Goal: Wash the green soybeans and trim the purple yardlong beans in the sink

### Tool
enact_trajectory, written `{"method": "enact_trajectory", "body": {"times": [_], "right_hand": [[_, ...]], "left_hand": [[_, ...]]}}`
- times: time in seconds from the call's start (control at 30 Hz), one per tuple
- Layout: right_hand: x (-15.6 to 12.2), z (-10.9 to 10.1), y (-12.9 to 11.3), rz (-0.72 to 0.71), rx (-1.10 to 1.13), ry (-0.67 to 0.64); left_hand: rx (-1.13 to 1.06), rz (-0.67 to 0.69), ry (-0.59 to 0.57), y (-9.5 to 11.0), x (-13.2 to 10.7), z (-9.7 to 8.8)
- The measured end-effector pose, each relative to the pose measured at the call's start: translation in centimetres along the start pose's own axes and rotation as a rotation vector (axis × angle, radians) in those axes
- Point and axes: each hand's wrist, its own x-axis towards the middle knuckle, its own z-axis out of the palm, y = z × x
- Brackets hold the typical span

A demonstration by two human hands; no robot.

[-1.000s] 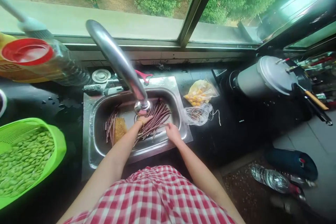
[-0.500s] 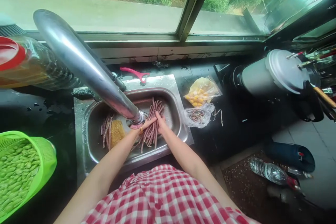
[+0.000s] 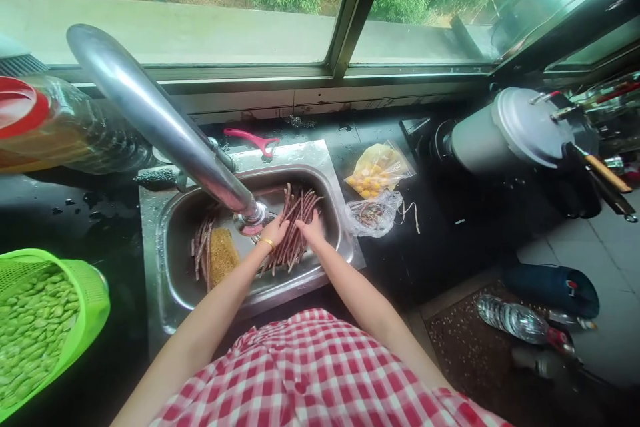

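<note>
Beans (image 3: 295, 223): purple long beans, one loose bundle in the right half of the sink (image 3: 173, 267), under and just right of the tap (image 3: 165, 127) spout. Bundle runs from the sink's far wall toward its near edge, tips fanned at the far end.

Left hand (image 3: 275, 230): palm down on the left flank of the bundle, fingers spread flat, touching the beans, not closed round them. Gold bangle at the wrist. Right hand (image 3: 313, 230): same, flat on the right flank, fingers open. Hands sit side by side, bundle pressed between and beneath them; most of the bean length sticks out beyond the fingertips toward the far wall, some ends trail back under the wrists. Neither hand lifts anything.

Second, smaller bunch of beans (image 3: 201, 250) lies along the sink's left side, just beside a yellow sponge (image 3: 223, 257), apart from both hands.

Counter: red peeler (image 3: 253, 140) at the sink's far edge; yellow bag (image 3: 377, 170) and a clear bag (image 3: 373, 213) just right of the sink; green basket (image 3: 85, 280) of pale beans at the left edge; oil bottle (image 3: 60, 123) far left; pressure cooker (image 3: 510, 133) at far right.
</note>
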Motion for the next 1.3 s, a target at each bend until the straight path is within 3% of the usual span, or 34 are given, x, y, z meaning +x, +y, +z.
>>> {"method": "enact_trajectory", "body": {"times": [0.1,0.2,0.33,0.47,0.67,0.77,0.87,0.97,1.07,1.13,1.3], "right_hand": [[-1.0,-1.7,-1.3,-0.096,-0.122,0.064],[-2.8,-3.1,-2.9,-0.239,-0.044,-0.092],[-5.8,-5.0,-5.1,-0.373,0.049,-0.274],[-8.3,-6.1,-6.4,-0.321,0.127,-0.293],[-11.5,-5.5,-6.7,-0.265,0.216,-0.279],[-12.9,-5.9,-7.2,-0.319,0.085,-0.292],[-14.2,-7.1,-7.9,-0.511,-0.255,-0.358],[-15.1,-7.8,-8.5,-0.748,-0.551,-0.430],[-15.5,-7.4,-8.6,-0.857,-0.642,-0.426],[-15.5,-7.0,-8.5,-0.818,-0.642,-0.438],[-15.2,-6.6,-8.9,-0.562,-0.589,-0.543]], "left_hand": [[0.094,0.096,0.052,-0.2,-1.4,-1.4],[0.144,0.215,0.039,0.0,-3.5,-2.1],[0.212,0.223,0.020,1.2,-6.0,-2.1],[0.214,0.230,0.081,3.4,-8.5,-2.6],[0.152,0.599,0.092,6.7,-13.0,-4.2],[0.263,0.671,0.160,7.2,-14.3,-5.3],[0.419,0.655,0.228,7.0,-14.7,-6.7],[0.506,0.647,0.205,6.7,-15.0,-7.6],[0.547,0.676,0.206,6.9,-15.3,-7.9],[0.557,0.728,0.226,7.1,-15.5,-7.7],[0.542,0.857,0.256,7.0,-15.4,-7.3]]}}
